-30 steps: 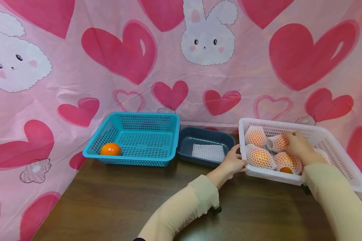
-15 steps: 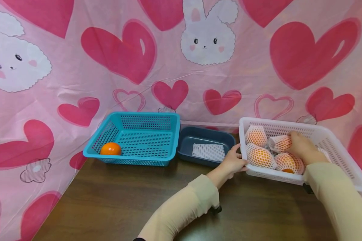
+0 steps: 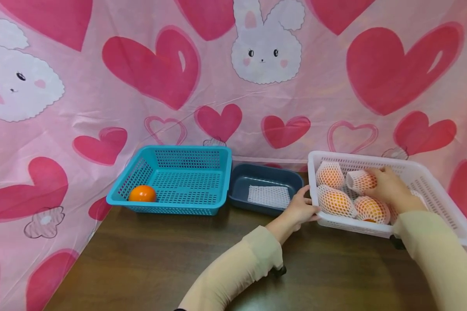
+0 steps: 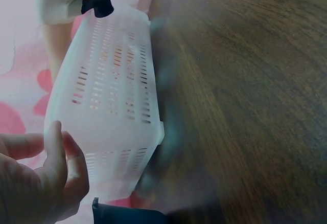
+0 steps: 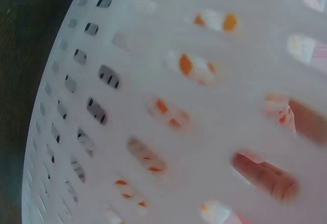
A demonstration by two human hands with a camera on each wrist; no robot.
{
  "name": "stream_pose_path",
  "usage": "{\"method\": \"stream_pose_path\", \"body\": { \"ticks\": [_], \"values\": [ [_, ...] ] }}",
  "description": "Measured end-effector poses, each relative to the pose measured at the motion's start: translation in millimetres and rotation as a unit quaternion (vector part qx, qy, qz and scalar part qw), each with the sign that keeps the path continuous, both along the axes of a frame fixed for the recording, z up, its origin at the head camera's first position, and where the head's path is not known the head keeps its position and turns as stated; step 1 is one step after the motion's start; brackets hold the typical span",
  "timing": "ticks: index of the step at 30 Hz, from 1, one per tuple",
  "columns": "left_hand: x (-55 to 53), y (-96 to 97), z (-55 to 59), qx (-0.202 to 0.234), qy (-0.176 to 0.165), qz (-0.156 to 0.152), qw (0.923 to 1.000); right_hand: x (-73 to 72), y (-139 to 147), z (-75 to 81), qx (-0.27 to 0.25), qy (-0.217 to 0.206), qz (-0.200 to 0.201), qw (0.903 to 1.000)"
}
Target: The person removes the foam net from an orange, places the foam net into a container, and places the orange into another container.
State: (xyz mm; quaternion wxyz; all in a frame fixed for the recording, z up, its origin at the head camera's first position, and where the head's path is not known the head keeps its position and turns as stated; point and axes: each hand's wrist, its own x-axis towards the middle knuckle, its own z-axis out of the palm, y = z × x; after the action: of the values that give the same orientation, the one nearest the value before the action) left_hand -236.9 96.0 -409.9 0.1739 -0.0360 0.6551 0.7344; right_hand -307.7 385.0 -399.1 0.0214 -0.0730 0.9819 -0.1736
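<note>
My left hand (image 3: 300,209) pinches the left end of the white plastic basket (image 3: 439,190). Thumb and fingers lie on either side of its rim in the left wrist view. Inside the basket sit several oranges in white foam nets, such as a netted orange (image 3: 336,203) at the front left. Reaching in from the right, my right hand (image 3: 391,188) grips another netted orange (image 3: 362,181), whose open net end faces left. In the right wrist view the basket wall (image 5: 219,116) hides most of that hand; fingers (image 5: 265,178) show through the slots.
A blue basket (image 3: 187,207) at the left holds one bare orange (image 3: 142,193). Between the baskets, a dark tray (image 3: 237,183) contains a flat white foam net (image 3: 269,196). Behind the wooden table (image 3: 151,259) hangs a pink heart-patterned cloth (image 3: 218,65).
My right hand has shifted slightly right and the netted orange in it has turned a little, showing more of its net opening. The left hand stays on the basket rim.
</note>
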Motion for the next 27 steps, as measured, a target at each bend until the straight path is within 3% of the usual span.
{"method": "stream_pose_path", "body": {
  "ticks": [7,16,23,27],
  "values": [
    [-0.8,0.2,0.2,0.000,0.006,0.000,1.0000,3.3,-5,14.5,-0.001,0.063,0.024,0.9977],
    [-1.1,0.7,-2.1,-0.003,0.002,-0.002,1.0000,12.6,-21,34.3,0.000,0.101,0.053,0.9935],
    [-1.8,0.1,-3.0,0.003,0.000,-0.003,1.0000,21.7,-38,45.8,0.002,0.078,0.058,0.9952],
    [-1.4,-0.5,-3.2,0.003,0.001,-0.007,1.0000,28.4,-48,51.8,0.007,0.078,0.082,0.9935]
  ]
}}
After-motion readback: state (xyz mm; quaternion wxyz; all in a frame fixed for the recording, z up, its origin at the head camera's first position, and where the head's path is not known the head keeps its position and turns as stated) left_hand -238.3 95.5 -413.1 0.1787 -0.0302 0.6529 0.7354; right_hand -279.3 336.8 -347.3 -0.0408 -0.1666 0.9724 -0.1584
